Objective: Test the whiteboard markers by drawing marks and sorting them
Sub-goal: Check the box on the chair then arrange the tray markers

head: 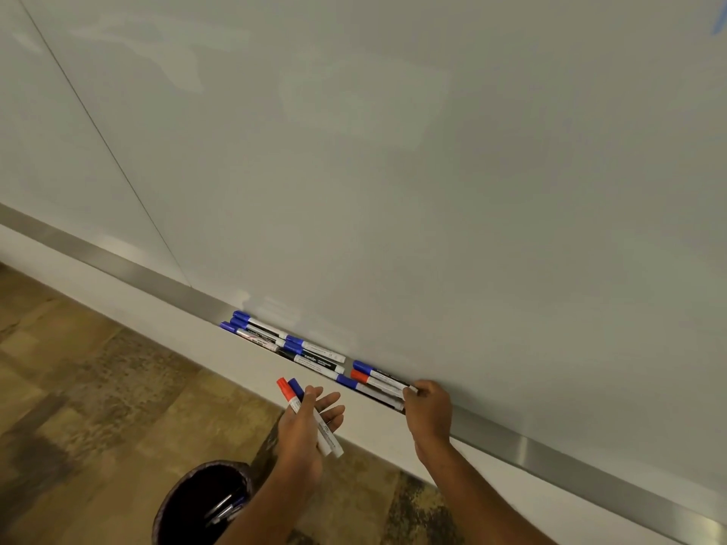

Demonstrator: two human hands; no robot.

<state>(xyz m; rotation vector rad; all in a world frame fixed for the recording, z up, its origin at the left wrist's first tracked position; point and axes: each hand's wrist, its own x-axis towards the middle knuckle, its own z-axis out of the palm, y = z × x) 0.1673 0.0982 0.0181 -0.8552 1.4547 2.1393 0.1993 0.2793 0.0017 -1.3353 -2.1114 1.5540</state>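
**Markers (310,355) in the tray, both grips busy**

A loose row of capped markers lies along the metal tray (118,265) at the lower edge of the whiteboard (393,151). Most have blue caps, and a few have dark bodies. The right grip (429,411) pinches the tail end of a blue-capped marker (377,372) at the right end of that row, its cap pointing left. A red-capped marker (360,375) lies just beside it in the tray (touching, as far as can be seen). The left grip (305,426), out past the tray's front edge, holds two markers (326,434) across the palm under the thumb, fingers stretched out; one cap is red and one blue. Below it on the floor (78,387) stands a dark bin (162,517) with pens inside. A short blue stroke (718,25) shows at the whiteboard's top right.
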